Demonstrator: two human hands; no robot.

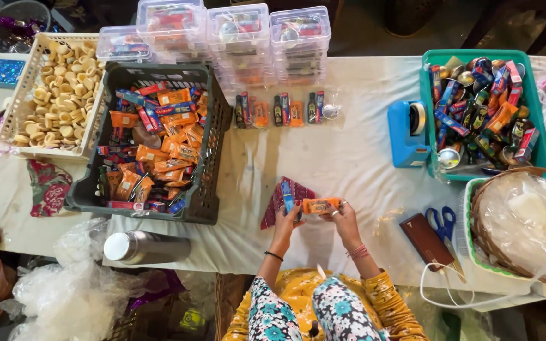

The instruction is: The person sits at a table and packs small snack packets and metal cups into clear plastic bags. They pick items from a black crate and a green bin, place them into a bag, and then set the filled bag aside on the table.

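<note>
We hold both hands out over the white-covered surface (pixel 349 158), close together near its front edge. Our left hand (pixel 285 218) grips a small blue packet (pixel 287 197) that stands upright between its fingers, and it also meets the left end of an orange packet (pixel 320 205). Our right hand (pixel 344 218) grasps the right end of that orange packet, which lies level between the two hands. Just behind the left hand a red patterned cloth (pixel 279 199) lies flat on the surface, partly hidden by the blue packet. To our left stands a dark crate (pixel 213 151) heaped with orange and blue packets, and beyond it a cream basket (pixel 23 95) full of small pale round pieces. A steel flask (pixel 143 246) lies on its side in front of the crate, next to crumpled clear plastic bags (pixel 64 297). Behind the crate clear lidded boxes (pixel 241 38) are stacked in rows, and in front of them three small filled clear bags (pixel 279 108) lie side by side on the surface. To our right sits a blue tape dispenser (pixel 407 136), touching a green tub (pixel 426 113) packed with mixed packets and tins. Nearer us on that side lie a brown wallet (pixel 426 240) and blue-handled scissors (pixel 442 224), just beside a wicker basket (pixel 485 233) lined with clear plastic.
</note>
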